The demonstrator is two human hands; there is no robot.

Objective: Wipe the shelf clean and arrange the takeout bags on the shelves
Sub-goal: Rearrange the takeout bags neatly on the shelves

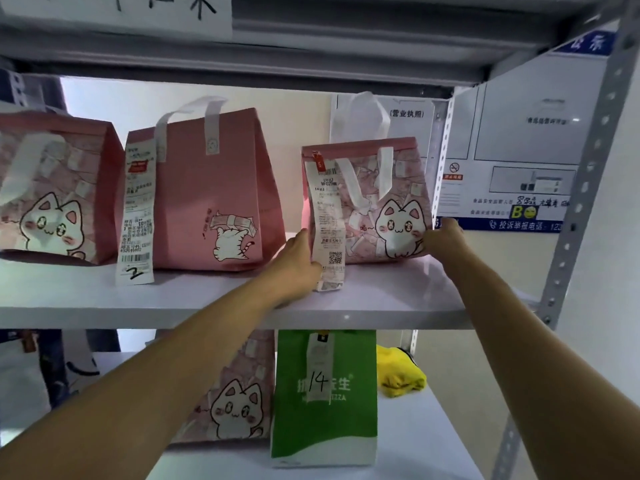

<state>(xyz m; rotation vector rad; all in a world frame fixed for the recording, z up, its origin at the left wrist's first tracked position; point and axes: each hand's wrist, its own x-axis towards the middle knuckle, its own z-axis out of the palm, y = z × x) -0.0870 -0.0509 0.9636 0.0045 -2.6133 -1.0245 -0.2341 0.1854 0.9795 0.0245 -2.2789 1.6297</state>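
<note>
The leftmost pink cat bag [45, 188] on the upper shelf [207, 313] is cut off by the picture's left edge. The fingers of the right hand [445, 233] pass behind the right side of the small pink cat bag [381, 202], so how they lie cannot be told; the left hand [298, 261] is partly covered by that bag's hanging receipt [329, 220], whose print is too small to read. On the lower shelf, another pink cat bag [235, 393] is hidden in part by the left forearm and the green bag [323, 410]. The yellow cloth [398, 374] is partly behind the green bag. The paper sign [117, 12] at the top is cut off by the upper edge.
</note>
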